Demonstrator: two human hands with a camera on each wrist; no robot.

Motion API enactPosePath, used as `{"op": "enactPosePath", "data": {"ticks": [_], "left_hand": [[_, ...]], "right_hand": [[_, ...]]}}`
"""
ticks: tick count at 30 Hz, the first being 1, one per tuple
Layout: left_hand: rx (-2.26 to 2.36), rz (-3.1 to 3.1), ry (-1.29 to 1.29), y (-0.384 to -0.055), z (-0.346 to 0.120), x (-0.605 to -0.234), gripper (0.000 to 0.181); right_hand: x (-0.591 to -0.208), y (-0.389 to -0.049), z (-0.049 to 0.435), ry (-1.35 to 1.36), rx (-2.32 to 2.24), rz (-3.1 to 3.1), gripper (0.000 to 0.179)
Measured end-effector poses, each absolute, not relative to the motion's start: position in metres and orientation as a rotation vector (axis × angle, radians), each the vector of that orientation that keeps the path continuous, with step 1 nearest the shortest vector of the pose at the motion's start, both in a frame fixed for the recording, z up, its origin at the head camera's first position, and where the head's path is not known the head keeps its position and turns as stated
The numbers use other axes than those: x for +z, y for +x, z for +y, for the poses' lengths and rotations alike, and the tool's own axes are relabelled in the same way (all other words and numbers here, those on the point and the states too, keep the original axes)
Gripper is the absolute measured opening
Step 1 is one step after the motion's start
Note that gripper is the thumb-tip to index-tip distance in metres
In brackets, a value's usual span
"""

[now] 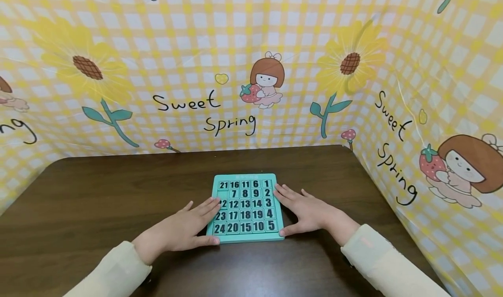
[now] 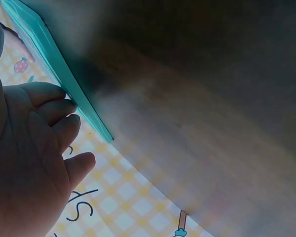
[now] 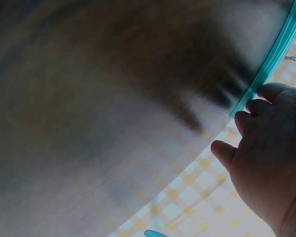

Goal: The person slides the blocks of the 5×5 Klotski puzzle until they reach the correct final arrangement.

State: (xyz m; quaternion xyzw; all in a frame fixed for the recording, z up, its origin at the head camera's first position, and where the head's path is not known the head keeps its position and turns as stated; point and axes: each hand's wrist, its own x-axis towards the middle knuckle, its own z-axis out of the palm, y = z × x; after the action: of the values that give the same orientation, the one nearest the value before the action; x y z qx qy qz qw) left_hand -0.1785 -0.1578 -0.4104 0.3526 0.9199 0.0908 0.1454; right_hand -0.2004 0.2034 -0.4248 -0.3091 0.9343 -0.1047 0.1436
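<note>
A teal sliding number puzzle (image 1: 245, 215) lies flat on the table, its rows of black-numbered tiles facing up. One gap shows at the left end of the second row, above the partly covered 22 tile. My left hand (image 1: 184, 228) rests along the puzzle's left side, fingers extended over the frame and thumb at the lower left corner. At the right side my right hand (image 1: 308, 212) touches the frame with outstretched fingers, thumb near the lower right corner. Both wrist views show the puzzle's side edge (image 2: 64, 74) (image 3: 271, 61) against the fingertips.
The dark brown wooden table (image 1: 118, 192) carries the puzzle. A yellow checked cloth (image 1: 177, 39) with flowers, cartoon figures and lettering rises behind the table's far edge and along the right side (image 1: 444, 113).
</note>
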Motion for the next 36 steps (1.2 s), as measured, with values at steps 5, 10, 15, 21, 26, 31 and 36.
{"op": "enactPosePath", "data": {"ticks": [5,10,15,21,26,31,36], "left_hand": [[0.276,2.651,1.034,-0.173,-0.159,-0.411,0.091],[0.270,2.664,1.046,-0.177,-0.160,-0.410,0.092],[0.275,2.683,1.028,-0.190,-0.159,-0.409,0.092],[0.289,2.670,0.978,-0.211,-0.156,-0.411,0.092],[0.296,2.661,0.931,-0.224,-0.155,-0.413,0.096],[0.290,2.664,0.909,-0.231,-0.155,-0.414,0.099],[0.295,2.654,0.897,-0.231,-0.153,-0.413,0.097]], "right_hand": [[-0.425,-0.200,0.204,-0.889,-0.314,2.694,0.110],[-0.424,-0.200,0.205,-0.884,-0.311,2.695,0.110],[-0.424,-0.200,0.205,-0.882,-0.307,2.699,0.110],[-0.425,-0.200,0.205,-0.888,-0.304,2.701,0.111],[-0.425,-0.200,0.204,-0.892,-0.301,2.697,0.111],[-0.423,-0.200,0.203,-0.890,-0.297,2.696,0.110],[-0.423,-0.200,0.204,-0.875,-0.297,2.696,0.110]]}}
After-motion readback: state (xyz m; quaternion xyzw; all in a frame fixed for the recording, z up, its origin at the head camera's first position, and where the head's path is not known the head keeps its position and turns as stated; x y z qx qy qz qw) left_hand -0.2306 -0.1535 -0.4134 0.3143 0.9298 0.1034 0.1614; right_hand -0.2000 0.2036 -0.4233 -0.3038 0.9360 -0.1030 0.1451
